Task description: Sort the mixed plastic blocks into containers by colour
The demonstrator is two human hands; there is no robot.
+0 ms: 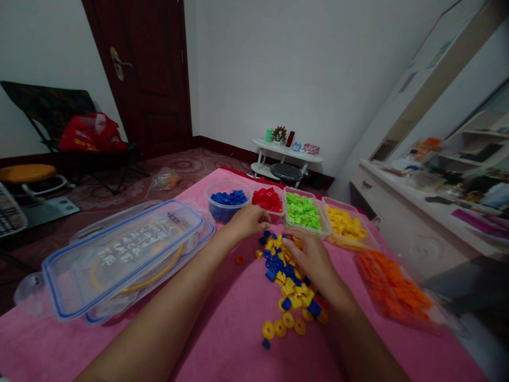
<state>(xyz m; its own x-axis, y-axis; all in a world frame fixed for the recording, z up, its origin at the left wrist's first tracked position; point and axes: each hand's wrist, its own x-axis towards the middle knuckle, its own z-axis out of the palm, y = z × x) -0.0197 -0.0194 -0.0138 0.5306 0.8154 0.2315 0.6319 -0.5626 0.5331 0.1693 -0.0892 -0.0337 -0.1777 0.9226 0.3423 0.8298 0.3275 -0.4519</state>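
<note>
A loose pile of small yellow and blue plastic pieces (287,286) lies on the pink cloth (222,339). My left hand (248,221) rests at the pile's far edge, just in front of the tub of blue pieces (227,203) and the tub of red pieces (268,202); its fingers curl down, and what they hold is hidden. My right hand (312,258) lies over the pile's right side, fingers bent onto the pieces. A single red piece (239,259) lies apart on the left.
Tubs of green pieces (303,212), yellow pieces (347,225) and orange pieces (393,289) stand to the right. A clear lidded box with blue trim (123,257) sits at the left. A dresser (417,223) flanks the right edge; a chair and door stand behind.
</note>
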